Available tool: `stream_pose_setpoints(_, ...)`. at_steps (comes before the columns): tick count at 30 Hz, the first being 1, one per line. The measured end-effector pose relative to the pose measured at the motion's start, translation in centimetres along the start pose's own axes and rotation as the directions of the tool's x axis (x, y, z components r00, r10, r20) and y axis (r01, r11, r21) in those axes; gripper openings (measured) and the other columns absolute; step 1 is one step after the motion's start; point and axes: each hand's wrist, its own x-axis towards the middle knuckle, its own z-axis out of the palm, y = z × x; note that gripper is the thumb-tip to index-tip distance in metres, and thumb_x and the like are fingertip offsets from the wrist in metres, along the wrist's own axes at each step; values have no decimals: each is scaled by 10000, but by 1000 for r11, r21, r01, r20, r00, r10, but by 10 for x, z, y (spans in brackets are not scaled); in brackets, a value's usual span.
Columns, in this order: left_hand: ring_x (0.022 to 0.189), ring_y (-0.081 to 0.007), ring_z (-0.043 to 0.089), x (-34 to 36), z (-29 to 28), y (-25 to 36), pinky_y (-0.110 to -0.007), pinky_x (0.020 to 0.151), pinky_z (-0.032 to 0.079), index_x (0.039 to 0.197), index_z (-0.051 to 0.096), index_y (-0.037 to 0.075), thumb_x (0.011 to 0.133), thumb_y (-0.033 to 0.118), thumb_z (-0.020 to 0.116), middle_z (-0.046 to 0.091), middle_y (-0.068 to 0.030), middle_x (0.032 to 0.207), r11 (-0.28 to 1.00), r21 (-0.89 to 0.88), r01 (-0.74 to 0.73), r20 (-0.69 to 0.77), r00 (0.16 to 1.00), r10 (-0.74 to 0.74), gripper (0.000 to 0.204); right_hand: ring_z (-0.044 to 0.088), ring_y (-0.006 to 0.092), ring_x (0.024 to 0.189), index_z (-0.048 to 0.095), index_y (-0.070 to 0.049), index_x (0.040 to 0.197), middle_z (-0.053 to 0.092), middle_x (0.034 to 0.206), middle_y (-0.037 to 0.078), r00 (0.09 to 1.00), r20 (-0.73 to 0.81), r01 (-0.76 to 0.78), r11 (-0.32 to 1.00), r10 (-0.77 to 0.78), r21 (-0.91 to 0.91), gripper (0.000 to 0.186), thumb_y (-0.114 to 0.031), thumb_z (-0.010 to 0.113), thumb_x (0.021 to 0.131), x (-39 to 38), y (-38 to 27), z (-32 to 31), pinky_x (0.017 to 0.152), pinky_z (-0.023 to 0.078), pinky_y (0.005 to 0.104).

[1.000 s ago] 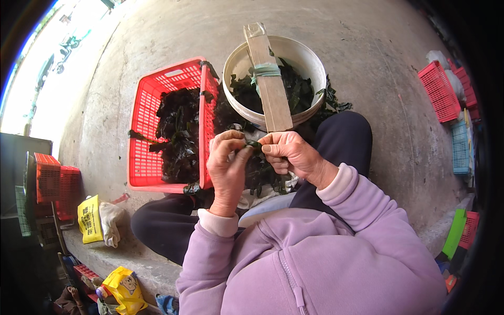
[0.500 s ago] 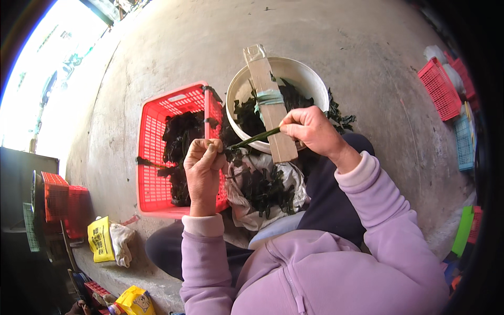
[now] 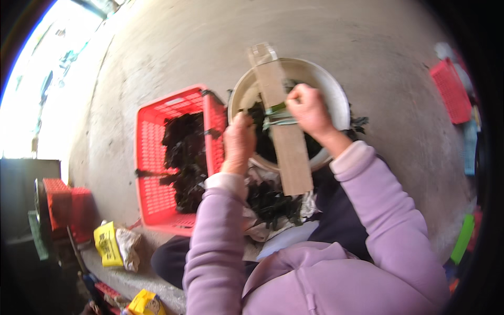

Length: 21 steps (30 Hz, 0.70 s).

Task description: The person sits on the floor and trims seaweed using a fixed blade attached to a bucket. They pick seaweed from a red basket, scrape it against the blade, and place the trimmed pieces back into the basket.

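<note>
A wooden board (image 3: 294,163) lies across a white bucket (image 3: 342,97) in front of me, with a pale green band (image 3: 283,119) wrapped around its middle. My left hand (image 3: 240,140) is closed at the bucket's left rim. On the board's other side my right hand (image 3: 311,110) is closed too, above the bucket. Between the two fists a green seaweed strip (image 3: 276,108) runs over the board beside the band; motion blurs it and my fingers partly hide it. Dark seaweed (image 3: 257,113) fills part of the bucket.
A red plastic basket (image 3: 148,170) with dark seaweed (image 3: 184,142) stands left of the bucket. More seaweed (image 3: 270,202) lies on a whitish sack (image 3: 273,229) by my legs. A yellow bag (image 3: 107,244) sits at the lower left, and a red basket (image 3: 450,90) stands far right.
Both hands have moved forward, carrying the strip from the board's near part up to the band. The left hand also shifted right. The board's near end now reaches closer to me.
</note>
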Motion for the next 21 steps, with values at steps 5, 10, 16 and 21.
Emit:
stream_pose_setpoints(5,789,-260,666,1,2,-1,-344,719,536,1186,523,-28,770,-25,526,630,-192,1087,857,-480,187,149,980,-130,415,489,82,525,601,3,763,564,656,-20,881,169,-473,818,442,328,194,-169,607,852,-6,6,-35,482,388,225)
stream_pose_setpoints(10,642,-140,637,-32,-33,-17,-234,546,520,1107,573,-65,856,39,542,628,-133,972,610,-758,228,89,964,-250,273,540,138,831,599,103,765,616,921,72,933,315,-110,971,174,-212,376,-258,599,870,-18,-9,-62,738,421,275)
stream_pose_setpoints(16,590,-119,621,-66,-78,-122,-217,480,482,975,641,-14,841,49,583,648,-72,783,598,-603,527,-5,748,-664,160,610,131,749,552,47,1064,633,917,60,655,626,-658,727,423,197,366,-213,651,825,-42,-26,-39,651,498,256)
stream_pose_setpoints(21,582,-132,625,-81,-86,-216,-261,510,492,908,687,-22,766,59,569,663,-82,726,552,-442,707,-39,600,-799,201,607,109,738,570,17,1064,629,913,46,597,585,-717,693,548,83,347,-178,626,783,-42,-27,-39,547,498,246)
